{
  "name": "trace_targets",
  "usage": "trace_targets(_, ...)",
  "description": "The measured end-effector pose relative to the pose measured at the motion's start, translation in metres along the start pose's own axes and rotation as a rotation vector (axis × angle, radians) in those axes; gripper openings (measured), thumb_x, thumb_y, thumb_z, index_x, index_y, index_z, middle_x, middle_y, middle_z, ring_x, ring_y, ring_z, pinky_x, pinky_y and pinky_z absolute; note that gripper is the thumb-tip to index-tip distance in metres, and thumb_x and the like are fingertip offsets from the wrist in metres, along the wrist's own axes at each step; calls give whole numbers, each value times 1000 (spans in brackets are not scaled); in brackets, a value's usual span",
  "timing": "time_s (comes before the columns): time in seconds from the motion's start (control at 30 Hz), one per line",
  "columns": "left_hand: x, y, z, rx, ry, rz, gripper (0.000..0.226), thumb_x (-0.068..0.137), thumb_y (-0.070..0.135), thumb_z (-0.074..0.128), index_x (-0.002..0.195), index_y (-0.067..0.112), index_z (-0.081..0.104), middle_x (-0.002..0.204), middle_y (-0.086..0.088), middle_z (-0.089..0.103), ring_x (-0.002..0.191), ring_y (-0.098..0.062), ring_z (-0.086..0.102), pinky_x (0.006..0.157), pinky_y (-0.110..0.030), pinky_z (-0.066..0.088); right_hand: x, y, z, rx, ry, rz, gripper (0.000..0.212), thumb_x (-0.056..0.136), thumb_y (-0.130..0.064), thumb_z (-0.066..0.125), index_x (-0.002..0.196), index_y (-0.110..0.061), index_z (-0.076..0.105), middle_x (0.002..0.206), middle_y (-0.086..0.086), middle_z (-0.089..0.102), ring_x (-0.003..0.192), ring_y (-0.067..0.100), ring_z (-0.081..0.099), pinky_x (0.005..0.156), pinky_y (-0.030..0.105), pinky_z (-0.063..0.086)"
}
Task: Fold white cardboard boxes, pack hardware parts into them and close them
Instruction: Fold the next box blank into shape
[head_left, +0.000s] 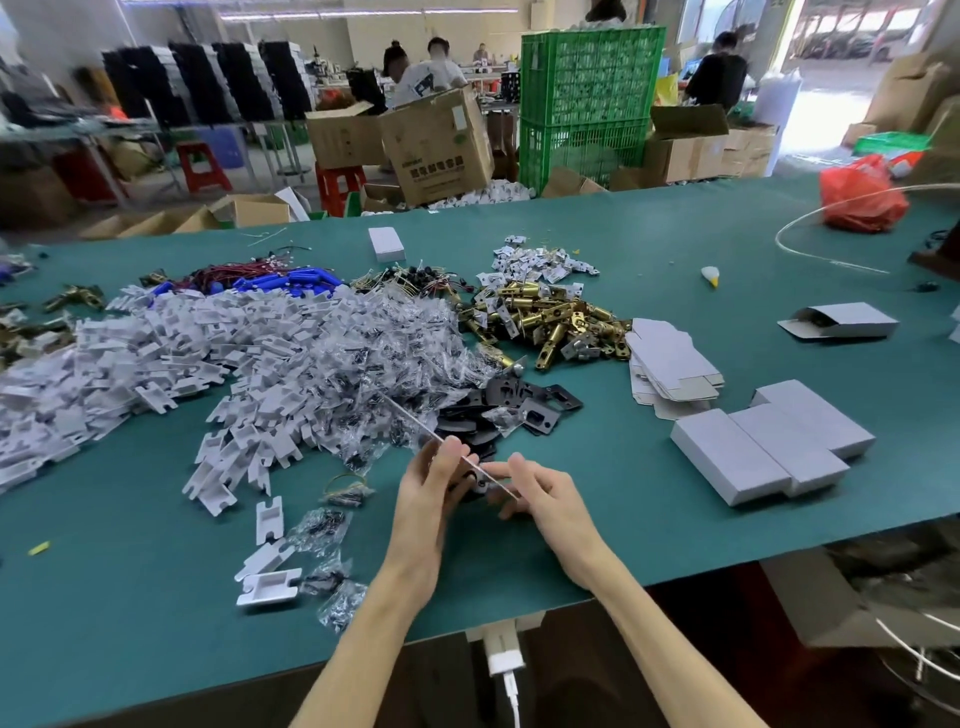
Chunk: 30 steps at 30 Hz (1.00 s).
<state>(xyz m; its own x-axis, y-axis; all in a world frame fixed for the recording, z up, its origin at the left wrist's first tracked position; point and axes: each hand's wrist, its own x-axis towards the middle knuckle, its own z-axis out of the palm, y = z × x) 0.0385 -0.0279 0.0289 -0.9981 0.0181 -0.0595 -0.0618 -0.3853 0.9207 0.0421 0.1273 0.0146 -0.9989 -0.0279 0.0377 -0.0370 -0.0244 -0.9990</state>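
Note:
Above the green table (156, 597), my left hand (431, 488) and my right hand (540, 488) both hold a flat white cardboard blank (415, 422) seen almost edge-on, a thin strip running up-left from my fingers. A small black part (471, 480) shows between my hands, under the blank. Black metal plates (519, 400) lie just beyond my hands. A stack of flat white box blanks (670, 364) sits to the right, with three closed white boxes (769, 447) nearer me.
A large heap of white plastic inserts (171, 353) and clear bagged screws (384, 343) covers the left and middle. Brass latches (545, 317) lie behind. An open-ended box (841, 321) and a red bag (860, 200) are far right. People work in the background.

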Motion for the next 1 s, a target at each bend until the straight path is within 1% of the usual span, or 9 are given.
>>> trace_targets(0.13, 5, -5, 4, -57, 75, -45, 60, 87, 50, 72, 117, -1, 60, 113, -29, 70, 108, -37, 71, 98, -45, 57, -7, -1, 4, -116, -26, -93, 50, 105, -52, 36, 114, -23, 77, 115, -13, 72, 112, 5, 64, 96, 23, 50)
trace_targets(0.2, 7, -7, 4, -23, 99, -66, 70, 83, 55, 73, 124, 1, 57, 115, -24, 73, 105, -33, 73, 95, -45, 58, -9, -4, 8, -260, -47, -153, 43, 101, -62, 41, 87, -37, 73, 94, -26, 66, 97, -4, 56, 87, 14, 40)
trace_targets(0.27, 11, -10, 5, 91, 133, -84, 67, 85, 52, 76, 129, 5, 55, 115, -22, 73, 101, -29, 73, 92, -46, 59, -8, -1, 7, -316, -32, -166, 34, 98, -57, 53, 72, -37, 65, 78, -21, 63, 80, 1, 53, 76, 23, 41)
trace_targets(0.37, 17, -15, 3, 259, 212, -40, 34, 94, 28, 75, 117, 7, 63, 109, -16, 73, 89, -22, 67, 66, -25, 55, -3, 7, 0, -170, 51, -99, 23, 99, -28, 66, 86, -8, 70, 82, 6, 71, 73, 16, 59, 70, 44, 49)
trace_targets(0.47, 18, -21, -5, 194, 176, -70, 15, 100, 14, 67, 112, 5, 67, 103, -13, 75, 82, -21, 64, 62, -28, 51, -2, 9, -5, -18, 74, -26, 13, 95, -19, 68, 107, -13, 69, 100, -1, 76, 87, 14, 69, 78, 32, 55)
trace_targets(0.53, 16, -24, -10, 142, 165, -59, 12, 100, 11, 65, 110, 3, 68, 98, -13, 72, 75, -17, 62, 61, -28, 51, -1, 10, -7, 72, 90, 6, 31, 88, -14, 67, 118, -17, 63, 111, 2, 75, 99, 20, 71, 84, 34, 58)
trace_targets(0.7, 14, -29, -16, 106, 141, 14, 16, 102, 13, 62, 112, 3, 69, 97, -7, 74, 78, -14, 64, 62, -23, 55, 3, 14, -10, 187, 114, 20, 37, 91, 8, 59, 123, -11, 56, 109, 7, 76, 103, 28, 71, 83, 35, 59)
trace_targets(0.87, 7, -32, -17, 120, 69, 71, 27, 95, 31, 65, 104, 8, 75, 88, -7, 70, 67, -11, 53, 62, -22, 50, 2, 12, -8, 182, 83, -14, 56, 93, -5, 64, 142, -27, 48, 110, 8, 76, 95, 22, 73, 80, 31, 58)
trace_targets(1.0, 4, -32, -17, 123, 60, 108, 24, 95, 33, 64, 99, 12, 76, 89, -8, 71, 71, -13, 56, 63, -23, 52, 2, 12, -9, 211, 76, -40, 51, 90, -16, 69, 136, -31, 55, 112, 9, 76, 98, 23, 71, 83, 33, 58)
